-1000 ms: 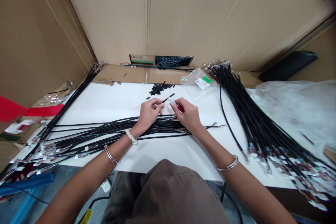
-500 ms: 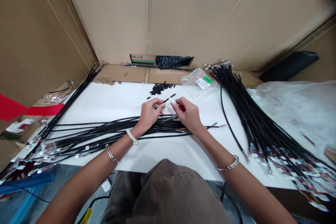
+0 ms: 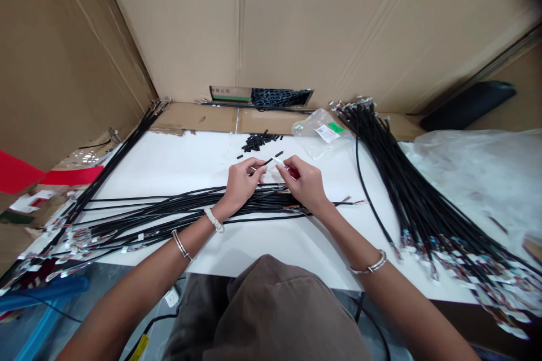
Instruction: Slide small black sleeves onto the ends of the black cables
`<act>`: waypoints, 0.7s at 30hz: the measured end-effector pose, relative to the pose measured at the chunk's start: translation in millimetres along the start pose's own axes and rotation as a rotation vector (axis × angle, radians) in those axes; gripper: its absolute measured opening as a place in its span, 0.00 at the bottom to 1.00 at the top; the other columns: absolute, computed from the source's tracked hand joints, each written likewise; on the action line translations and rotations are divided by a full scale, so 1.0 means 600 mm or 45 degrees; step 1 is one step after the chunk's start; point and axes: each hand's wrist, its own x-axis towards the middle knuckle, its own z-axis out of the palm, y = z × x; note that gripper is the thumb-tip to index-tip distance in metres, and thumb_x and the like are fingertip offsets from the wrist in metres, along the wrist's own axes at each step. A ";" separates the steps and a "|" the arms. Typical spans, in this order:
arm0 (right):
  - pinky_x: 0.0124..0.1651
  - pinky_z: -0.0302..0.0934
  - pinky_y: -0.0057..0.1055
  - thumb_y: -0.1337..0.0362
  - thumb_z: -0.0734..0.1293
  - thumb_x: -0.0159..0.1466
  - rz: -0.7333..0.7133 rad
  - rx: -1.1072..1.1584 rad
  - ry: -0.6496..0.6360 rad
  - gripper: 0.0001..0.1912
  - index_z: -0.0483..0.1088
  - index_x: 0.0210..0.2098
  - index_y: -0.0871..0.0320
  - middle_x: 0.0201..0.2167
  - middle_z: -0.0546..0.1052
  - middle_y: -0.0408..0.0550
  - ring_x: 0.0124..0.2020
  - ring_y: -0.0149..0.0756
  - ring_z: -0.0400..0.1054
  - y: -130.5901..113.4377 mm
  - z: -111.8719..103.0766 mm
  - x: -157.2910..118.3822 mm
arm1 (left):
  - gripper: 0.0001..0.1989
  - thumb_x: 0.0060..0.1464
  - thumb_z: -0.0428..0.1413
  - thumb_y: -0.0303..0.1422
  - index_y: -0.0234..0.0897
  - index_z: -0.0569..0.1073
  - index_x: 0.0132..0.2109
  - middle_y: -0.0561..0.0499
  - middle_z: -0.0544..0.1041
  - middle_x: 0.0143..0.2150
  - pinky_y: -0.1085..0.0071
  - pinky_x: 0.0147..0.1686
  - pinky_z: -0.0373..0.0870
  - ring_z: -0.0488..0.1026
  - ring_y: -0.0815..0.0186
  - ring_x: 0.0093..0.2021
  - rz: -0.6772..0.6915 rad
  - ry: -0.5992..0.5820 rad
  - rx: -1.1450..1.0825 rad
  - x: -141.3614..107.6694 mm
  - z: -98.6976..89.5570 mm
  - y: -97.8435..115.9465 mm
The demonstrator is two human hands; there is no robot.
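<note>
Left hand (image 3: pixel 244 180) and right hand (image 3: pixel 307 180) barely shifting since earlier frame

Left grip is pinching a black cable (image 3: pixel 267 162) above the surface (image 3: pixel 203 158); right grip is clasping a red object (image 3: pixel 292 171) near it. Bundled cables (image 3: pixel 271 201) are lying below.

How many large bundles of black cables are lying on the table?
3: the left bundle, the middle bundle, partly hidden behind the left hand and right hand, and the right bundle. Single cables inside them may be hidden.
</note>
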 end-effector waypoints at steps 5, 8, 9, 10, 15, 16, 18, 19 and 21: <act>0.29 0.54 0.27 0.56 0.63 0.66 0.040 0.083 0.024 0.12 0.64 0.29 0.57 0.22 0.67 0.40 0.22 0.29 0.58 0.000 -0.003 0.002 | 0.04 0.55 0.57 0.30 0.34 0.75 0.35 0.51 0.78 0.32 0.75 0.27 0.69 0.73 0.71 0.23 0.048 0.012 0.099 0.000 -0.001 0.003; 0.29 0.55 0.27 0.55 0.64 0.65 0.067 0.115 0.046 0.12 0.65 0.30 0.57 0.22 0.68 0.41 0.22 0.29 0.59 0.001 -0.004 0.003 | 0.04 0.55 0.56 0.29 0.34 0.75 0.35 0.51 0.78 0.31 0.75 0.28 0.69 0.73 0.71 0.23 0.085 0.034 0.159 0.001 -0.002 0.003; 0.29 0.55 0.27 0.55 0.64 0.65 0.063 0.115 0.038 0.12 0.65 0.30 0.56 0.22 0.68 0.41 0.22 0.29 0.59 0.001 -0.005 0.003 | 0.04 0.56 0.56 0.29 0.34 0.75 0.35 0.51 0.78 0.30 0.75 0.28 0.69 0.73 0.71 0.23 0.096 0.038 0.169 0.002 -0.002 0.003; 0.29 0.55 0.27 0.55 0.64 0.65 0.055 0.111 0.024 0.13 0.65 0.30 0.56 0.23 0.69 0.41 0.22 0.29 0.59 0.002 -0.004 0.003 | 0.04 0.56 0.56 0.29 0.35 0.75 0.35 0.52 0.78 0.30 0.75 0.28 0.68 0.73 0.71 0.23 0.105 0.040 0.176 0.002 -0.002 0.002; 0.29 0.54 0.27 0.54 0.63 0.65 0.019 0.069 -0.021 0.13 0.65 0.30 0.56 0.23 0.68 0.41 0.23 0.29 0.59 0.002 -0.002 0.002 | 0.04 0.57 0.56 0.29 0.35 0.75 0.35 0.52 0.77 0.29 0.74 0.29 0.69 0.74 0.70 0.25 0.127 0.031 0.220 0.002 -0.003 0.001; 0.29 0.54 0.27 0.54 0.63 0.66 0.015 0.062 -0.022 0.13 0.65 0.30 0.56 0.23 0.68 0.41 0.23 0.30 0.59 0.003 -0.002 0.002 | 0.04 0.57 0.56 0.29 0.35 0.76 0.36 0.52 0.77 0.29 0.74 0.30 0.68 0.74 0.70 0.25 0.131 0.030 0.230 0.002 -0.003 0.001; 0.29 0.54 0.27 0.54 0.63 0.66 0.012 0.057 -0.023 0.13 0.65 0.30 0.56 0.23 0.68 0.42 0.23 0.30 0.59 0.002 -0.002 0.002 | 0.05 0.57 0.55 0.30 0.36 0.76 0.36 0.52 0.77 0.28 0.74 0.30 0.68 0.74 0.70 0.25 0.142 0.029 0.247 0.001 -0.003 0.000; 0.29 0.54 0.27 0.54 0.63 0.66 0.012 0.057 -0.022 0.13 0.65 0.30 0.56 0.23 0.68 0.42 0.23 0.30 0.59 0.002 -0.002 0.002 | 0.05 0.57 0.55 0.30 0.36 0.76 0.36 0.52 0.77 0.29 0.74 0.30 0.68 0.73 0.69 0.25 0.151 0.028 0.258 0.001 -0.003 0.000; 0.29 0.54 0.28 0.54 0.62 0.66 0.014 0.060 -0.016 0.13 0.65 0.30 0.56 0.22 0.68 0.42 0.22 0.30 0.59 0.002 -0.002 0.002 | 0.05 0.58 0.55 0.30 0.36 0.76 0.36 0.52 0.77 0.28 0.74 0.31 0.68 0.73 0.69 0.26 0.177 0.028 0.295 0.000 -0.004 0.000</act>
